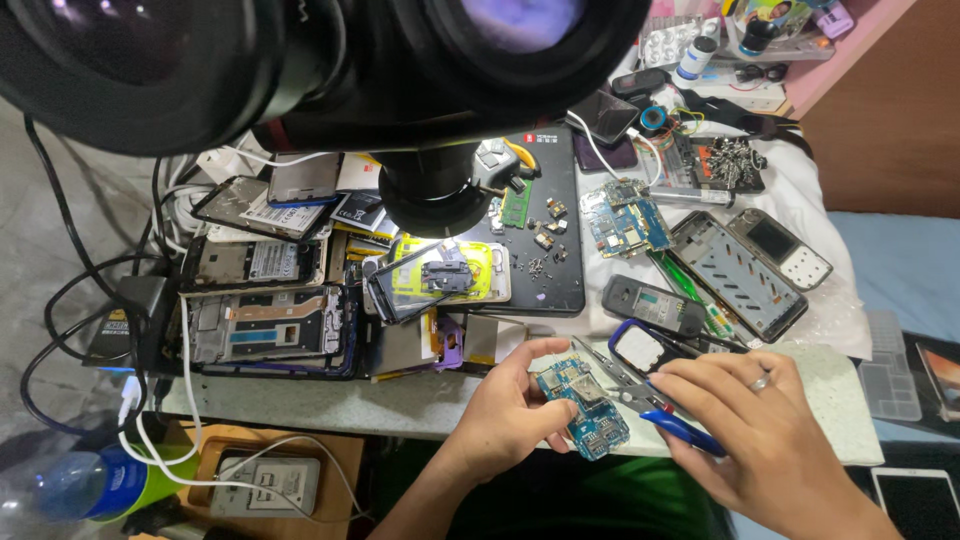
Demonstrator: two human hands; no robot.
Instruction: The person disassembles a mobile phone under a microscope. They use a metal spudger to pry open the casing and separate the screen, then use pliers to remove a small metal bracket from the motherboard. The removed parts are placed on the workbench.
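Pinching a blue circuit board (585, 408), left hand (510, 405); right hand (760, 430) grips blue-handled pliers (655, 408).

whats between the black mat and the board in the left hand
In the head view, a strip of pale table edge, then the left hand thumb over the blue board. No loose parts show between it and the black mat.

Circuit board (585, 410): glossy blue laminate, small bright metal shields. Pliers (650, 405): dull grey metal jaws, smooth blue plastic handles. Ring (761, 381): polished metal. Work mat (560, 270): matt black. Bench edge (330, 405): rough, speckled grey. Bottle (90, 485): clear, glossy plastic.
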